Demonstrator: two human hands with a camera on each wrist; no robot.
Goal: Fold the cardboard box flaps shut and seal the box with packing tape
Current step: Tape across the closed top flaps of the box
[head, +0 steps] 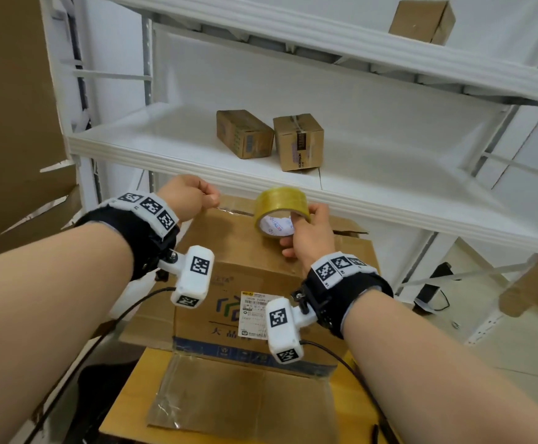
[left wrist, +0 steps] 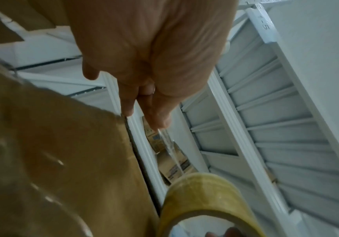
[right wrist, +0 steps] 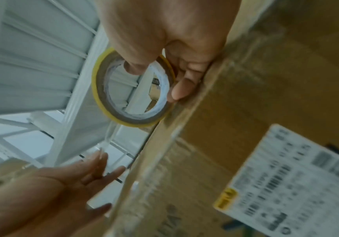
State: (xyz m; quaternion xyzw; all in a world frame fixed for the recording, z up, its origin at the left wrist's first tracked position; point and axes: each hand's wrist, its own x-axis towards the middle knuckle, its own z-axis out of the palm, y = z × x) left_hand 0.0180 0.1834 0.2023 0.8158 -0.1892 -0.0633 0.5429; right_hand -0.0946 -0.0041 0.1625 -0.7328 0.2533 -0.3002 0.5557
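A brown cardboard box (head: 261,251) with a white shipping label (head: 254,310) stands on a yellow table; its top looks folded flat. My right hand (head: 302,219) grips a yellowish packing tape roll (head: 280,208) above the box's far edge, thumb through the core. My left hand (head: 211,197) pinches the free tape end at the far left corner. A clear tape strip (head: 237,208) stretches between them. In the left wrist view the left hand (left wrist: 160,123) pinches the strip (left wrist: 170,149) leading to the roll (left wrist: 201,197). In the right wrist view the right hand (right wrist: 176,89) holds the roll (right wrist: 103,102) beside the box (right wrist: 245,104).
A white metal shelf (head: 165,145) runs just behind the box, with two small cartons (head: 245,134) (head: 298,142) on it and another (head: 421,22) higher up. Large cardboard sheets (head: 14,123) lean at the left. A taped cardboard flap (head: 245,395) lies over the table (head: 123,398) near me.
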